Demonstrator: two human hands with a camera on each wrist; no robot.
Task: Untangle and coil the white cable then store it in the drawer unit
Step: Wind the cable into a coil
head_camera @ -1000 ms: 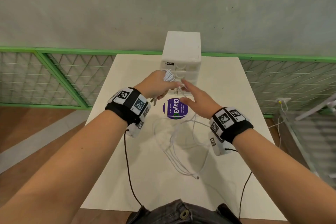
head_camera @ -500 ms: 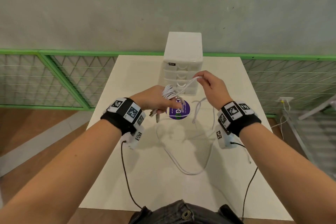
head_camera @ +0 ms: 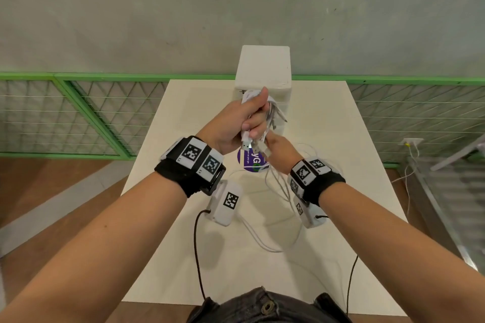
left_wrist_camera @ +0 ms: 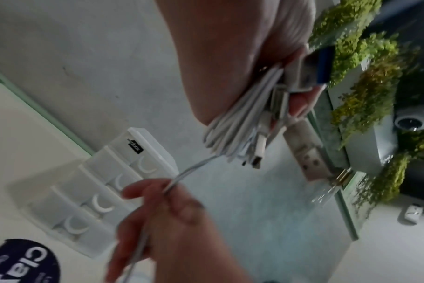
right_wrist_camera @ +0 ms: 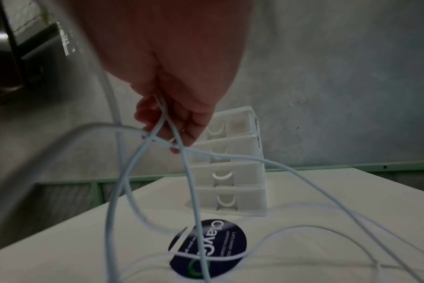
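My left hand (head_camera: 246, 119) is raised in front of the white drawer unit (head_camera: 263, 71) and grips a bunch of coiled white cable (head_camera: 273, 113), with USB plugs sticking out below the fist. In the left wrist view the coil (left_wrist_camera: 232, 132) fans out of the left hand (left_wrist_camera: 266, 72). Just below it my right hand (head_camera: 275, 148) pinches a loose strand, seen as the right hand (left_wrist_camera: 162, 206) on the strand (left_wrist_camera: 194, 168). From the right hand (right_wrist_camera: 172, 118) slack cable (right_wrist_camera: 124, 191) hangs in loops down to the table (head_camera: 183, 118). The drawers (right_wrist_camera: 230, 178) stand closed.
A round purple sticker (head_camera: 250, 161) lies on the table in front of the drawer unit. A green mesh fence (head_camera: 78, 113) runs behind the table, against a grey wall. Black wrist-camera leads hang over the table's near edge.
My left hand has risen with the coil up in front of the drawer unit. My right hand has come down and left, under the left hand, drawing more slack off the table.
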